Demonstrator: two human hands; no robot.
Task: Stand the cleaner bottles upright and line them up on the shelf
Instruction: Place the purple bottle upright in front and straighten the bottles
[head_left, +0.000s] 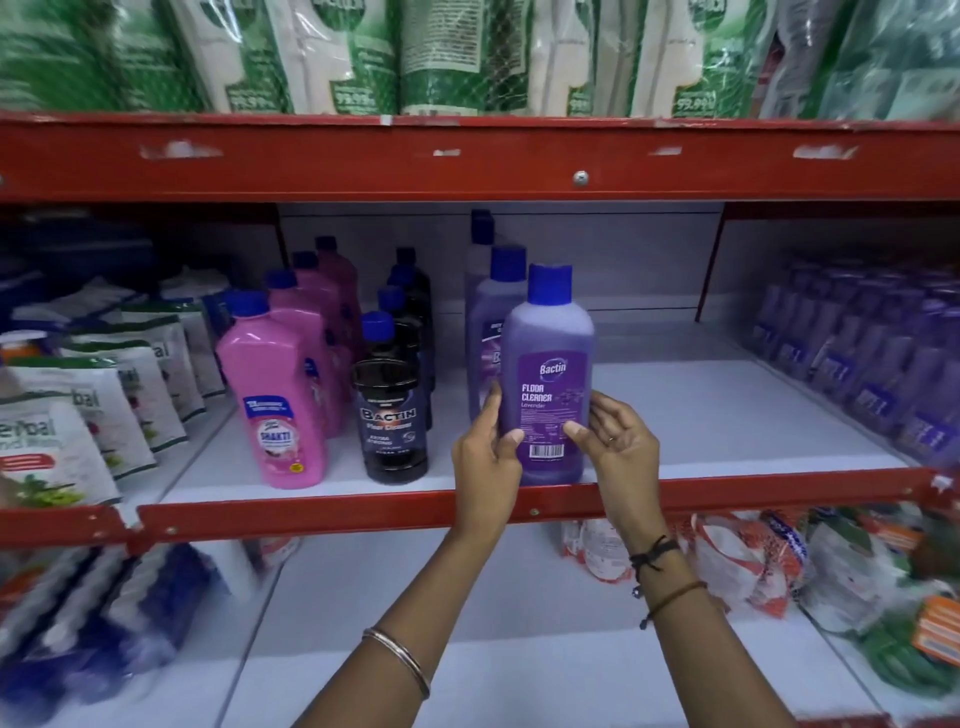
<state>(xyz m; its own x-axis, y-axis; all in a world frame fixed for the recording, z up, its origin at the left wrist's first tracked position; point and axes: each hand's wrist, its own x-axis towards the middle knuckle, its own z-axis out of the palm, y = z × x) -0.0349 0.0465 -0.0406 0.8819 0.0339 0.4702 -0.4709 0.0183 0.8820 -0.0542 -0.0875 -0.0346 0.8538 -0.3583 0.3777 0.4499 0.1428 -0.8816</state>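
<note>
1. Presently my left hand (485, 447) and right hand (618, 449) cup the lavender floor cleaner bottle (548, 379) from either side, fingers loosely curled, thumbs laid on the label. It is a light steadying hold rather than a full grip.
2. That bottle stands upright at the front edge of the white shelf (727, 415), its base just behind the red front rail (727, 493), heading a file of like purple bottles (493, 317) running to the back.
3. Risk, as I judge it: the base sits very near the lip. A careless release or a nudge forward could tip it over the rail.
4. Risk: the bottle is tall and narrow. A push high on the body could rock it back into the file and knock those bottles over.
5. Risk: the black bottles (392, 415) stand near my left wrist, with the pink bottles (280, 395) beyond; drawing that arm out sideways could clip them.
6. Surface: smooth, white, apparently level, and bare to the right of the bottle.
7. Room: shop racking. Pouches (78, 415) lie at left, blurred purple stock (857, 353) at right, green and white packs (363, 52) on the tier above.
</note>
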